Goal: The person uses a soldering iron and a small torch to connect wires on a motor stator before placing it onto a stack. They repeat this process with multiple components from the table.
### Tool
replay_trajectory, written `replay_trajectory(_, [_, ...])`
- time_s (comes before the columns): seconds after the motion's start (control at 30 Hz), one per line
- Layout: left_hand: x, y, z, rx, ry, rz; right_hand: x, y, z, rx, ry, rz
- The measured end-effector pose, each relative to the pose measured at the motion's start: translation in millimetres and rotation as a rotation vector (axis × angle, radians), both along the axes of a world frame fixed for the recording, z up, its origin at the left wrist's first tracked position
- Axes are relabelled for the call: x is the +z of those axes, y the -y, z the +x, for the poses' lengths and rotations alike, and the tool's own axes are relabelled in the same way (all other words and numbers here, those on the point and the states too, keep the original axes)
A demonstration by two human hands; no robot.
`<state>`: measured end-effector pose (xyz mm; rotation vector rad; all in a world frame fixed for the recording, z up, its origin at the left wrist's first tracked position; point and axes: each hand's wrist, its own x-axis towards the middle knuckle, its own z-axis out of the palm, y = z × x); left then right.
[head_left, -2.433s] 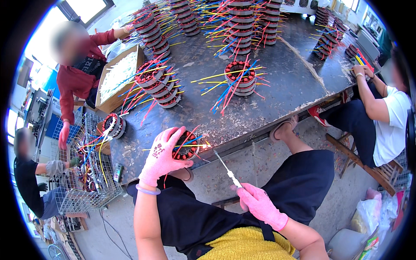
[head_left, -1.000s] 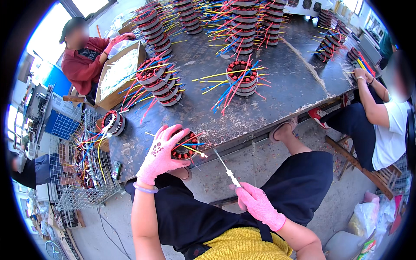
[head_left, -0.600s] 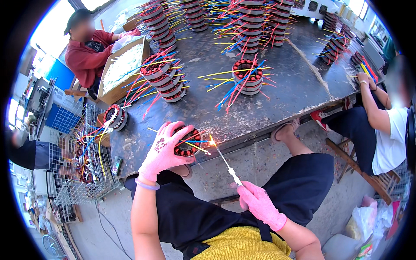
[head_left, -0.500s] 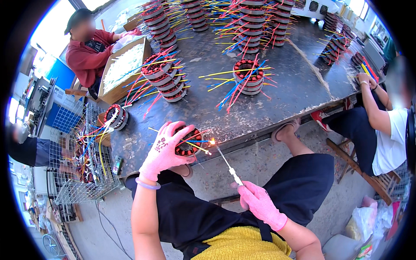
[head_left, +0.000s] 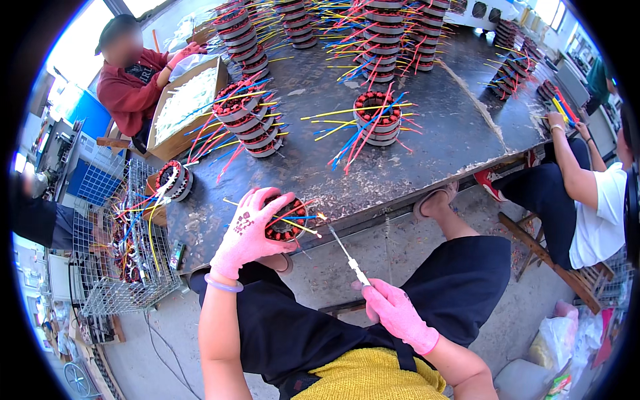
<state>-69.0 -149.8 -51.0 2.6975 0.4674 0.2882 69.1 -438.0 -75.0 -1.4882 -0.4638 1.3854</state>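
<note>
In its pink glove, my left hand [head_left: 248,235] grips a ring-shaped motor stator [head_left: 283,231] with red windings above the table's front edge. Blue, yellow and red wires stick out of the stator toward the right. Pink-gloved too, my right hand [head_left: 399,315] is closed around the white handle of a thin torch [head_left: 359,271]. Its long metal nozzle slants up and left toward the wire ends. A small orange flame [head_left: 322,217] burns between the nozzle and the blue wire's end. My left fingertips partly cover the stator.
Stacked stators [head_left: 250,127] with loose wires stand on the dark table [head_left: 300,180], beside a shorter stack [head_left: 377,127]. One more stator [head_left: 175,181] lies near the left edge. A wire basket [head_left: 127,293] and a carton [head_left: 157,148] are at left. People sit left and right.
The torch and the stator stay nearly in place, and the flame looks slightly smaller. At the back left, a person's hand has risen from the carton. The person at right has spread their hands apart.
</note>
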Motion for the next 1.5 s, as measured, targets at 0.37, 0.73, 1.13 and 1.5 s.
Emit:
replay_trajectory(0.37, [2,1,0,-0.001,0.002,-0.007,8,0,1,-0.026,-0.058,0.01])
replay_trajectory(0.73, [0,1,-1,-0.001,0.014,0.004,11,-3,2,0.013,0.023,-0.017])
replay_trajectory(1.13, [0,2,-1,0.013,0.012,0.01,7,-3,1,0.011,0.007,-0.026])
replay_trajectory(1.5, [1,2,1,0.006,0.008,0.01,5,0,2,0.004,0.014,-0.01])
